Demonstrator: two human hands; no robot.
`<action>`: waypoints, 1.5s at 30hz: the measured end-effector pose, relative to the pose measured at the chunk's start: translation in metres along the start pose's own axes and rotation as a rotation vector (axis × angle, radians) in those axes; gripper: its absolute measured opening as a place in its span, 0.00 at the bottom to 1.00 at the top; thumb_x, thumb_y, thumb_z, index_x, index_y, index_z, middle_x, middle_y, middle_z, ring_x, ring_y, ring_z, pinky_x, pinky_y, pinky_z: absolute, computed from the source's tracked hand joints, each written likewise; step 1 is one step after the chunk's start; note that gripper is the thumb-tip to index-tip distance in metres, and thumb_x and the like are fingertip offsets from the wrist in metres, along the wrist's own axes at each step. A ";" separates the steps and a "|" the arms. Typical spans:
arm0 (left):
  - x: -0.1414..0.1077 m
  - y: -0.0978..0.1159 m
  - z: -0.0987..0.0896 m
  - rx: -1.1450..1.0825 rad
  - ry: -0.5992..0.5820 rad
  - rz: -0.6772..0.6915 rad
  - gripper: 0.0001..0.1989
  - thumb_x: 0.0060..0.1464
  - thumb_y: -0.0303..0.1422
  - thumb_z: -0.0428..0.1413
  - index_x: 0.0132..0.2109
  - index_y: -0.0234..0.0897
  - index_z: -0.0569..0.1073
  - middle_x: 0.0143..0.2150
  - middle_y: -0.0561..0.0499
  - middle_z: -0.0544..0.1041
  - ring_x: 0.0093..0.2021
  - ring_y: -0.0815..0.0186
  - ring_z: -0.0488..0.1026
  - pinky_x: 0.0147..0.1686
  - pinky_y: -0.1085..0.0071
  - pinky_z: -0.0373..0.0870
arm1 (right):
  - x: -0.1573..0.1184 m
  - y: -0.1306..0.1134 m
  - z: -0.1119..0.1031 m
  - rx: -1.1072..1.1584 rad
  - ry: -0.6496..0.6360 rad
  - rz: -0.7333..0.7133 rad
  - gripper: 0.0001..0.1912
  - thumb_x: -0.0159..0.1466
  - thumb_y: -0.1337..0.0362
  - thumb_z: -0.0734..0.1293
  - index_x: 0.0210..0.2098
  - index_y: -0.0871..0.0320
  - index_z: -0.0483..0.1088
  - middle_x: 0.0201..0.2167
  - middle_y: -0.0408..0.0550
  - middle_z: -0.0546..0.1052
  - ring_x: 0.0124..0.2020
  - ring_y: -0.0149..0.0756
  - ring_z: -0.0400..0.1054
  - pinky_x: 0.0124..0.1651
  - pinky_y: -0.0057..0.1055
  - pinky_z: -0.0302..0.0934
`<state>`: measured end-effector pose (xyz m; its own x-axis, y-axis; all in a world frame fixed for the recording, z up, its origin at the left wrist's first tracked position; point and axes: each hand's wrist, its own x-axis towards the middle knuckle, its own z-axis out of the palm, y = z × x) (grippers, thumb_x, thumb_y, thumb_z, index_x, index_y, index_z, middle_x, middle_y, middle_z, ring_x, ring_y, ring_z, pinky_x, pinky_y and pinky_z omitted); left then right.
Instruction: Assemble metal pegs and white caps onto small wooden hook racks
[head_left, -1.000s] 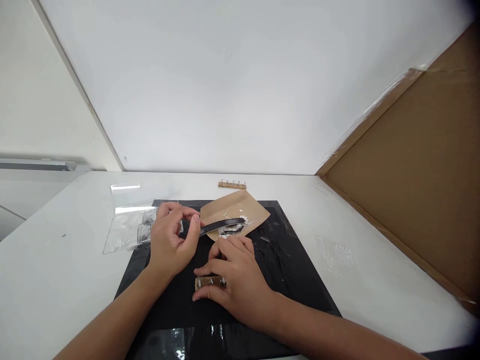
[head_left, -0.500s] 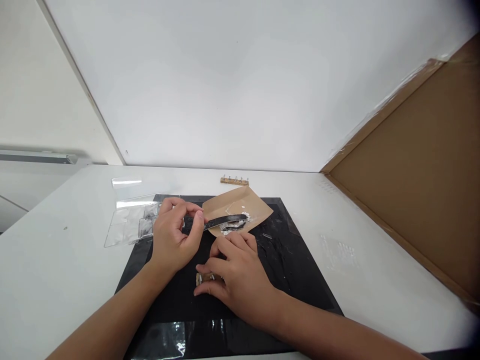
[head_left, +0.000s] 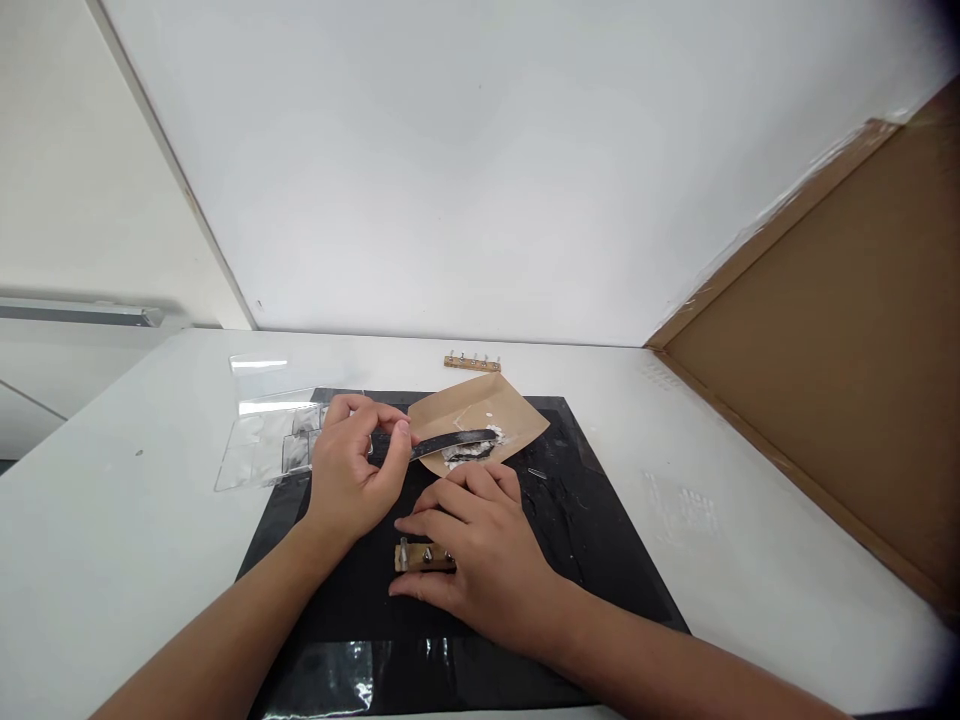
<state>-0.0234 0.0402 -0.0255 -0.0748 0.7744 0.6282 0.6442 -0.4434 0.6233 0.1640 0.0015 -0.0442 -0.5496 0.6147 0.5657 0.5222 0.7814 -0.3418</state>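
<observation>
My left hand [head_left: 356, 460] is closed in a pinch near the end of a black strip [head_left: 454, 440]; whether it grips the strip or something tiny is hidden by the fingers. The strip's far end lies over small white pieces [head_left: 491, 432] on a brown paper sheet [head_left: 517, 410]. Below it, my right hand [head_left: 480, 550] is spread around a small wooden bar [head_left: 409, 557] with metal studs on the black mat [head_left: 360, 610]. Its thumb and index finger are apart, on either side of the bar, and the palm covers the bar's right part.
A second studded wooden bar [head_left: 472, 363] lies behind the paper. At the left, a clear plastic box [head_left: 251, 450] overlaps the mat's edge. A cardboard panel [head_left: 832, 350] stands at the right, and a white wall [head_left: 465, 180] rises behind the table.
The thumb and index finger of my right hand have moved apart, showing more of the wooden bar. My left hand keeps its pinch. The whole view has shifted slightly.
</observation>
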 end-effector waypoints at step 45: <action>-0.001 0.001 0.002 -0.012 0.001 -0.026 0.10 0.65 0.30 0.55 0.35 0.41 0.79 0.37 0.49 0.83 0.40 0.59 0.72 0.40 0.62 0.73 | 0.003 -0.017 0.000 -0.370 -0.013 -0.422 0.17 0.69 0.74 0.70 0.24 0.58 0.68 0.25 0.41 0.69 0.30 0.33 0.60 0.40 0.37 0.56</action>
<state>-0.0208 0.0396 -0.0265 -0.0924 0.7852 0.6123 0.6328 -0.4284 0.6450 0.1539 -0.0096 -0.0364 -0.7671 0.2605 0.5863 0.4482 0.8714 0.1993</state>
